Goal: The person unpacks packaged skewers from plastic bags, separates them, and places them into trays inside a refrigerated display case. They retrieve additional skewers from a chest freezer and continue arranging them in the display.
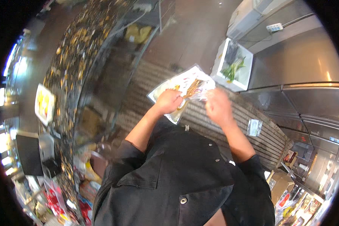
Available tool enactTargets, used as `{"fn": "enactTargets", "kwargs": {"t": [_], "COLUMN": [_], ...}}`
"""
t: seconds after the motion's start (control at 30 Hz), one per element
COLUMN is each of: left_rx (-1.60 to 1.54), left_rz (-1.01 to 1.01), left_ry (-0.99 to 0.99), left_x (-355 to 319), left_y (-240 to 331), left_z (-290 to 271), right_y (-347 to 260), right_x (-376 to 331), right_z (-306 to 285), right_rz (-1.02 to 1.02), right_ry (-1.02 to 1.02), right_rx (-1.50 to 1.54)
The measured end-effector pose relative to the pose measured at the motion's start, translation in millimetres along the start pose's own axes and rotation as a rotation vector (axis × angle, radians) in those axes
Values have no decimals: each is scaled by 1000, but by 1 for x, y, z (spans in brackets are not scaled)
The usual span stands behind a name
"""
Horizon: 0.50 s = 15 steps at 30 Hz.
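Note:
A white and clear plastic food bag point(188, 78) is held out in front of my body, with brown strips point(193, 89) showing through it. My left hand point(168, 101) is closed on the bag's left side, thumb and fingers pressed together. At the bag's right edge, my right hand point(219, 107) is curled against the plastic. Motion blurs the right fingers, and exactly how they grip is hard to make out.
Right of the bag stands a white foam box point(246, 83) with green leafy vegetables point(233, 69). Steel cabinets point(301, 62) line the right. A small clear packet point(254, 127) lies on the ridged floor point(267, 145). A speckled counter point(66, 67) curves along the left.

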<state>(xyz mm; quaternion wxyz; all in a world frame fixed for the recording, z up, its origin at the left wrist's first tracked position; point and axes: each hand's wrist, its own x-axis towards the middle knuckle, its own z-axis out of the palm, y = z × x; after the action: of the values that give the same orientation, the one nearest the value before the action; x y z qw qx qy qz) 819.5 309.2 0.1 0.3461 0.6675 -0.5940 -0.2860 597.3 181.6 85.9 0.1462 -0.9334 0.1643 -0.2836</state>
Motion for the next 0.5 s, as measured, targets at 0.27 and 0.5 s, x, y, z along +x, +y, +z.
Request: {"fn": "enactTargets", "kwargs": {"t": [0.27,0.5], "left_rx": [288,389], "left_rz": [24,1], "left_ry": [-147,-88], "left_x": [317,592], "left_y": [-22,-90], "left_z": [-100,-108], "right_y": [215,462], "right_x": [230,408], "right_z": [30,81], "right_rz": [251,518], "right_ry": [-400,-924], "right_rx": [232,226]}}
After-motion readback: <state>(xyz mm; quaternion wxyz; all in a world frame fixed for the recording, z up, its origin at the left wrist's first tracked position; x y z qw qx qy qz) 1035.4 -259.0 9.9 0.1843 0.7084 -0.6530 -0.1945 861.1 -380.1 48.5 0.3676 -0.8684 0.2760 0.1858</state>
